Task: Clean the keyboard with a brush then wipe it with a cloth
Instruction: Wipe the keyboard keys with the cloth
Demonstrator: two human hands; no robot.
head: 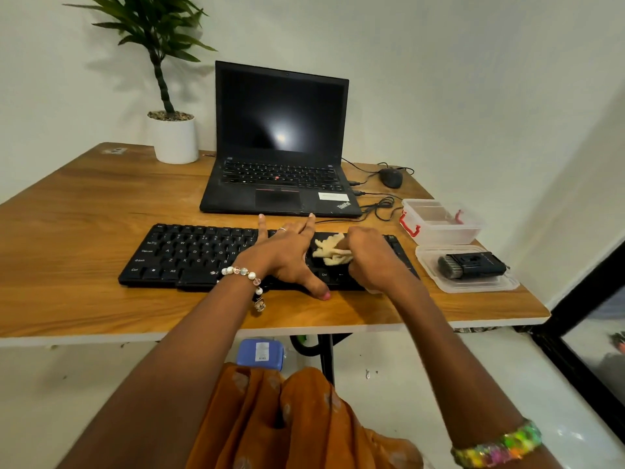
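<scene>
The keyboard (189,255) lies near the front edge of the table (84,204), with the laptop (280,147) just behind it. A potted plant (172,130) stands at the back left. Right of the laptop sits a mouse (391,177); nearer, right of the keyboard, a tub (443,223) — and before it a lid (466,282) bearing the brush (471,265). Both hands rest on the keyboard's right half — the left hand (287,255) beside the right hand (372,258), the cloth (329,250) between them.

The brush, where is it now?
In the head view the brush lies on a clear lid at the table's right edge, right of the keyboard and in front of the plastic box.
</scene>
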